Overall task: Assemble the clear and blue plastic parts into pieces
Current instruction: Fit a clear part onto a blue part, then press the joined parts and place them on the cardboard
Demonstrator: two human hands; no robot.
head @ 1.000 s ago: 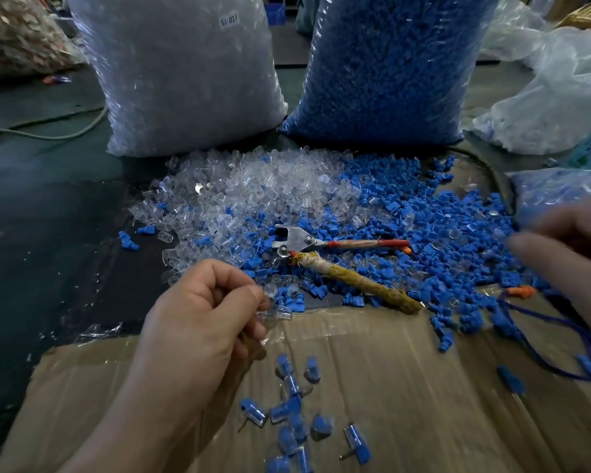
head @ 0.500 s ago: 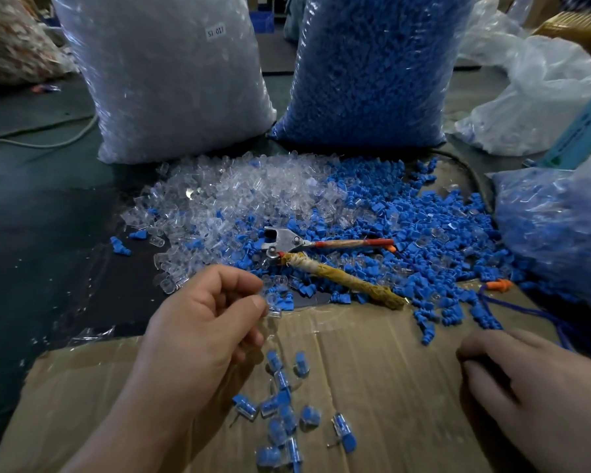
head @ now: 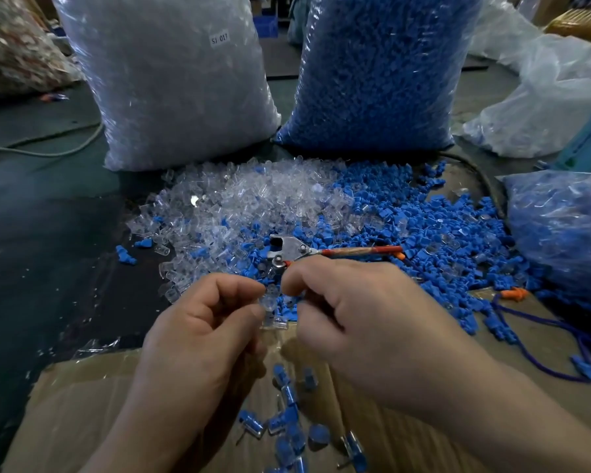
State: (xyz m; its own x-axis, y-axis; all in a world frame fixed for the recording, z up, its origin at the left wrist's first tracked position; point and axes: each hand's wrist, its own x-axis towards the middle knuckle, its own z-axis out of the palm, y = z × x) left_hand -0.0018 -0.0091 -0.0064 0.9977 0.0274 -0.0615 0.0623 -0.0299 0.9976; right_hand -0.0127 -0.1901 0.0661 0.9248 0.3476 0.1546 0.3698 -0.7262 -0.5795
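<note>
A sheet of brown cardboard (head: 82,404) lies on a dark green surface (head: 48,250), with plastic sacks crowding the room behind. A tall bag of clear parts (head: 171,80) stands beside a tall bag of blue parts (head: 372,73), loose heaps of both kinds are spilled before them around pliers (head: 294,249), and assembled pieces (head: 287,425) lie on the cardboard. The left hand (head: 202,332) pinches a clear part (head: 270,298) in its fingers above the cardboard's far edge; the right hand (head: 362,312) curls just beside it, but I cannot tell what it holds.
</note>
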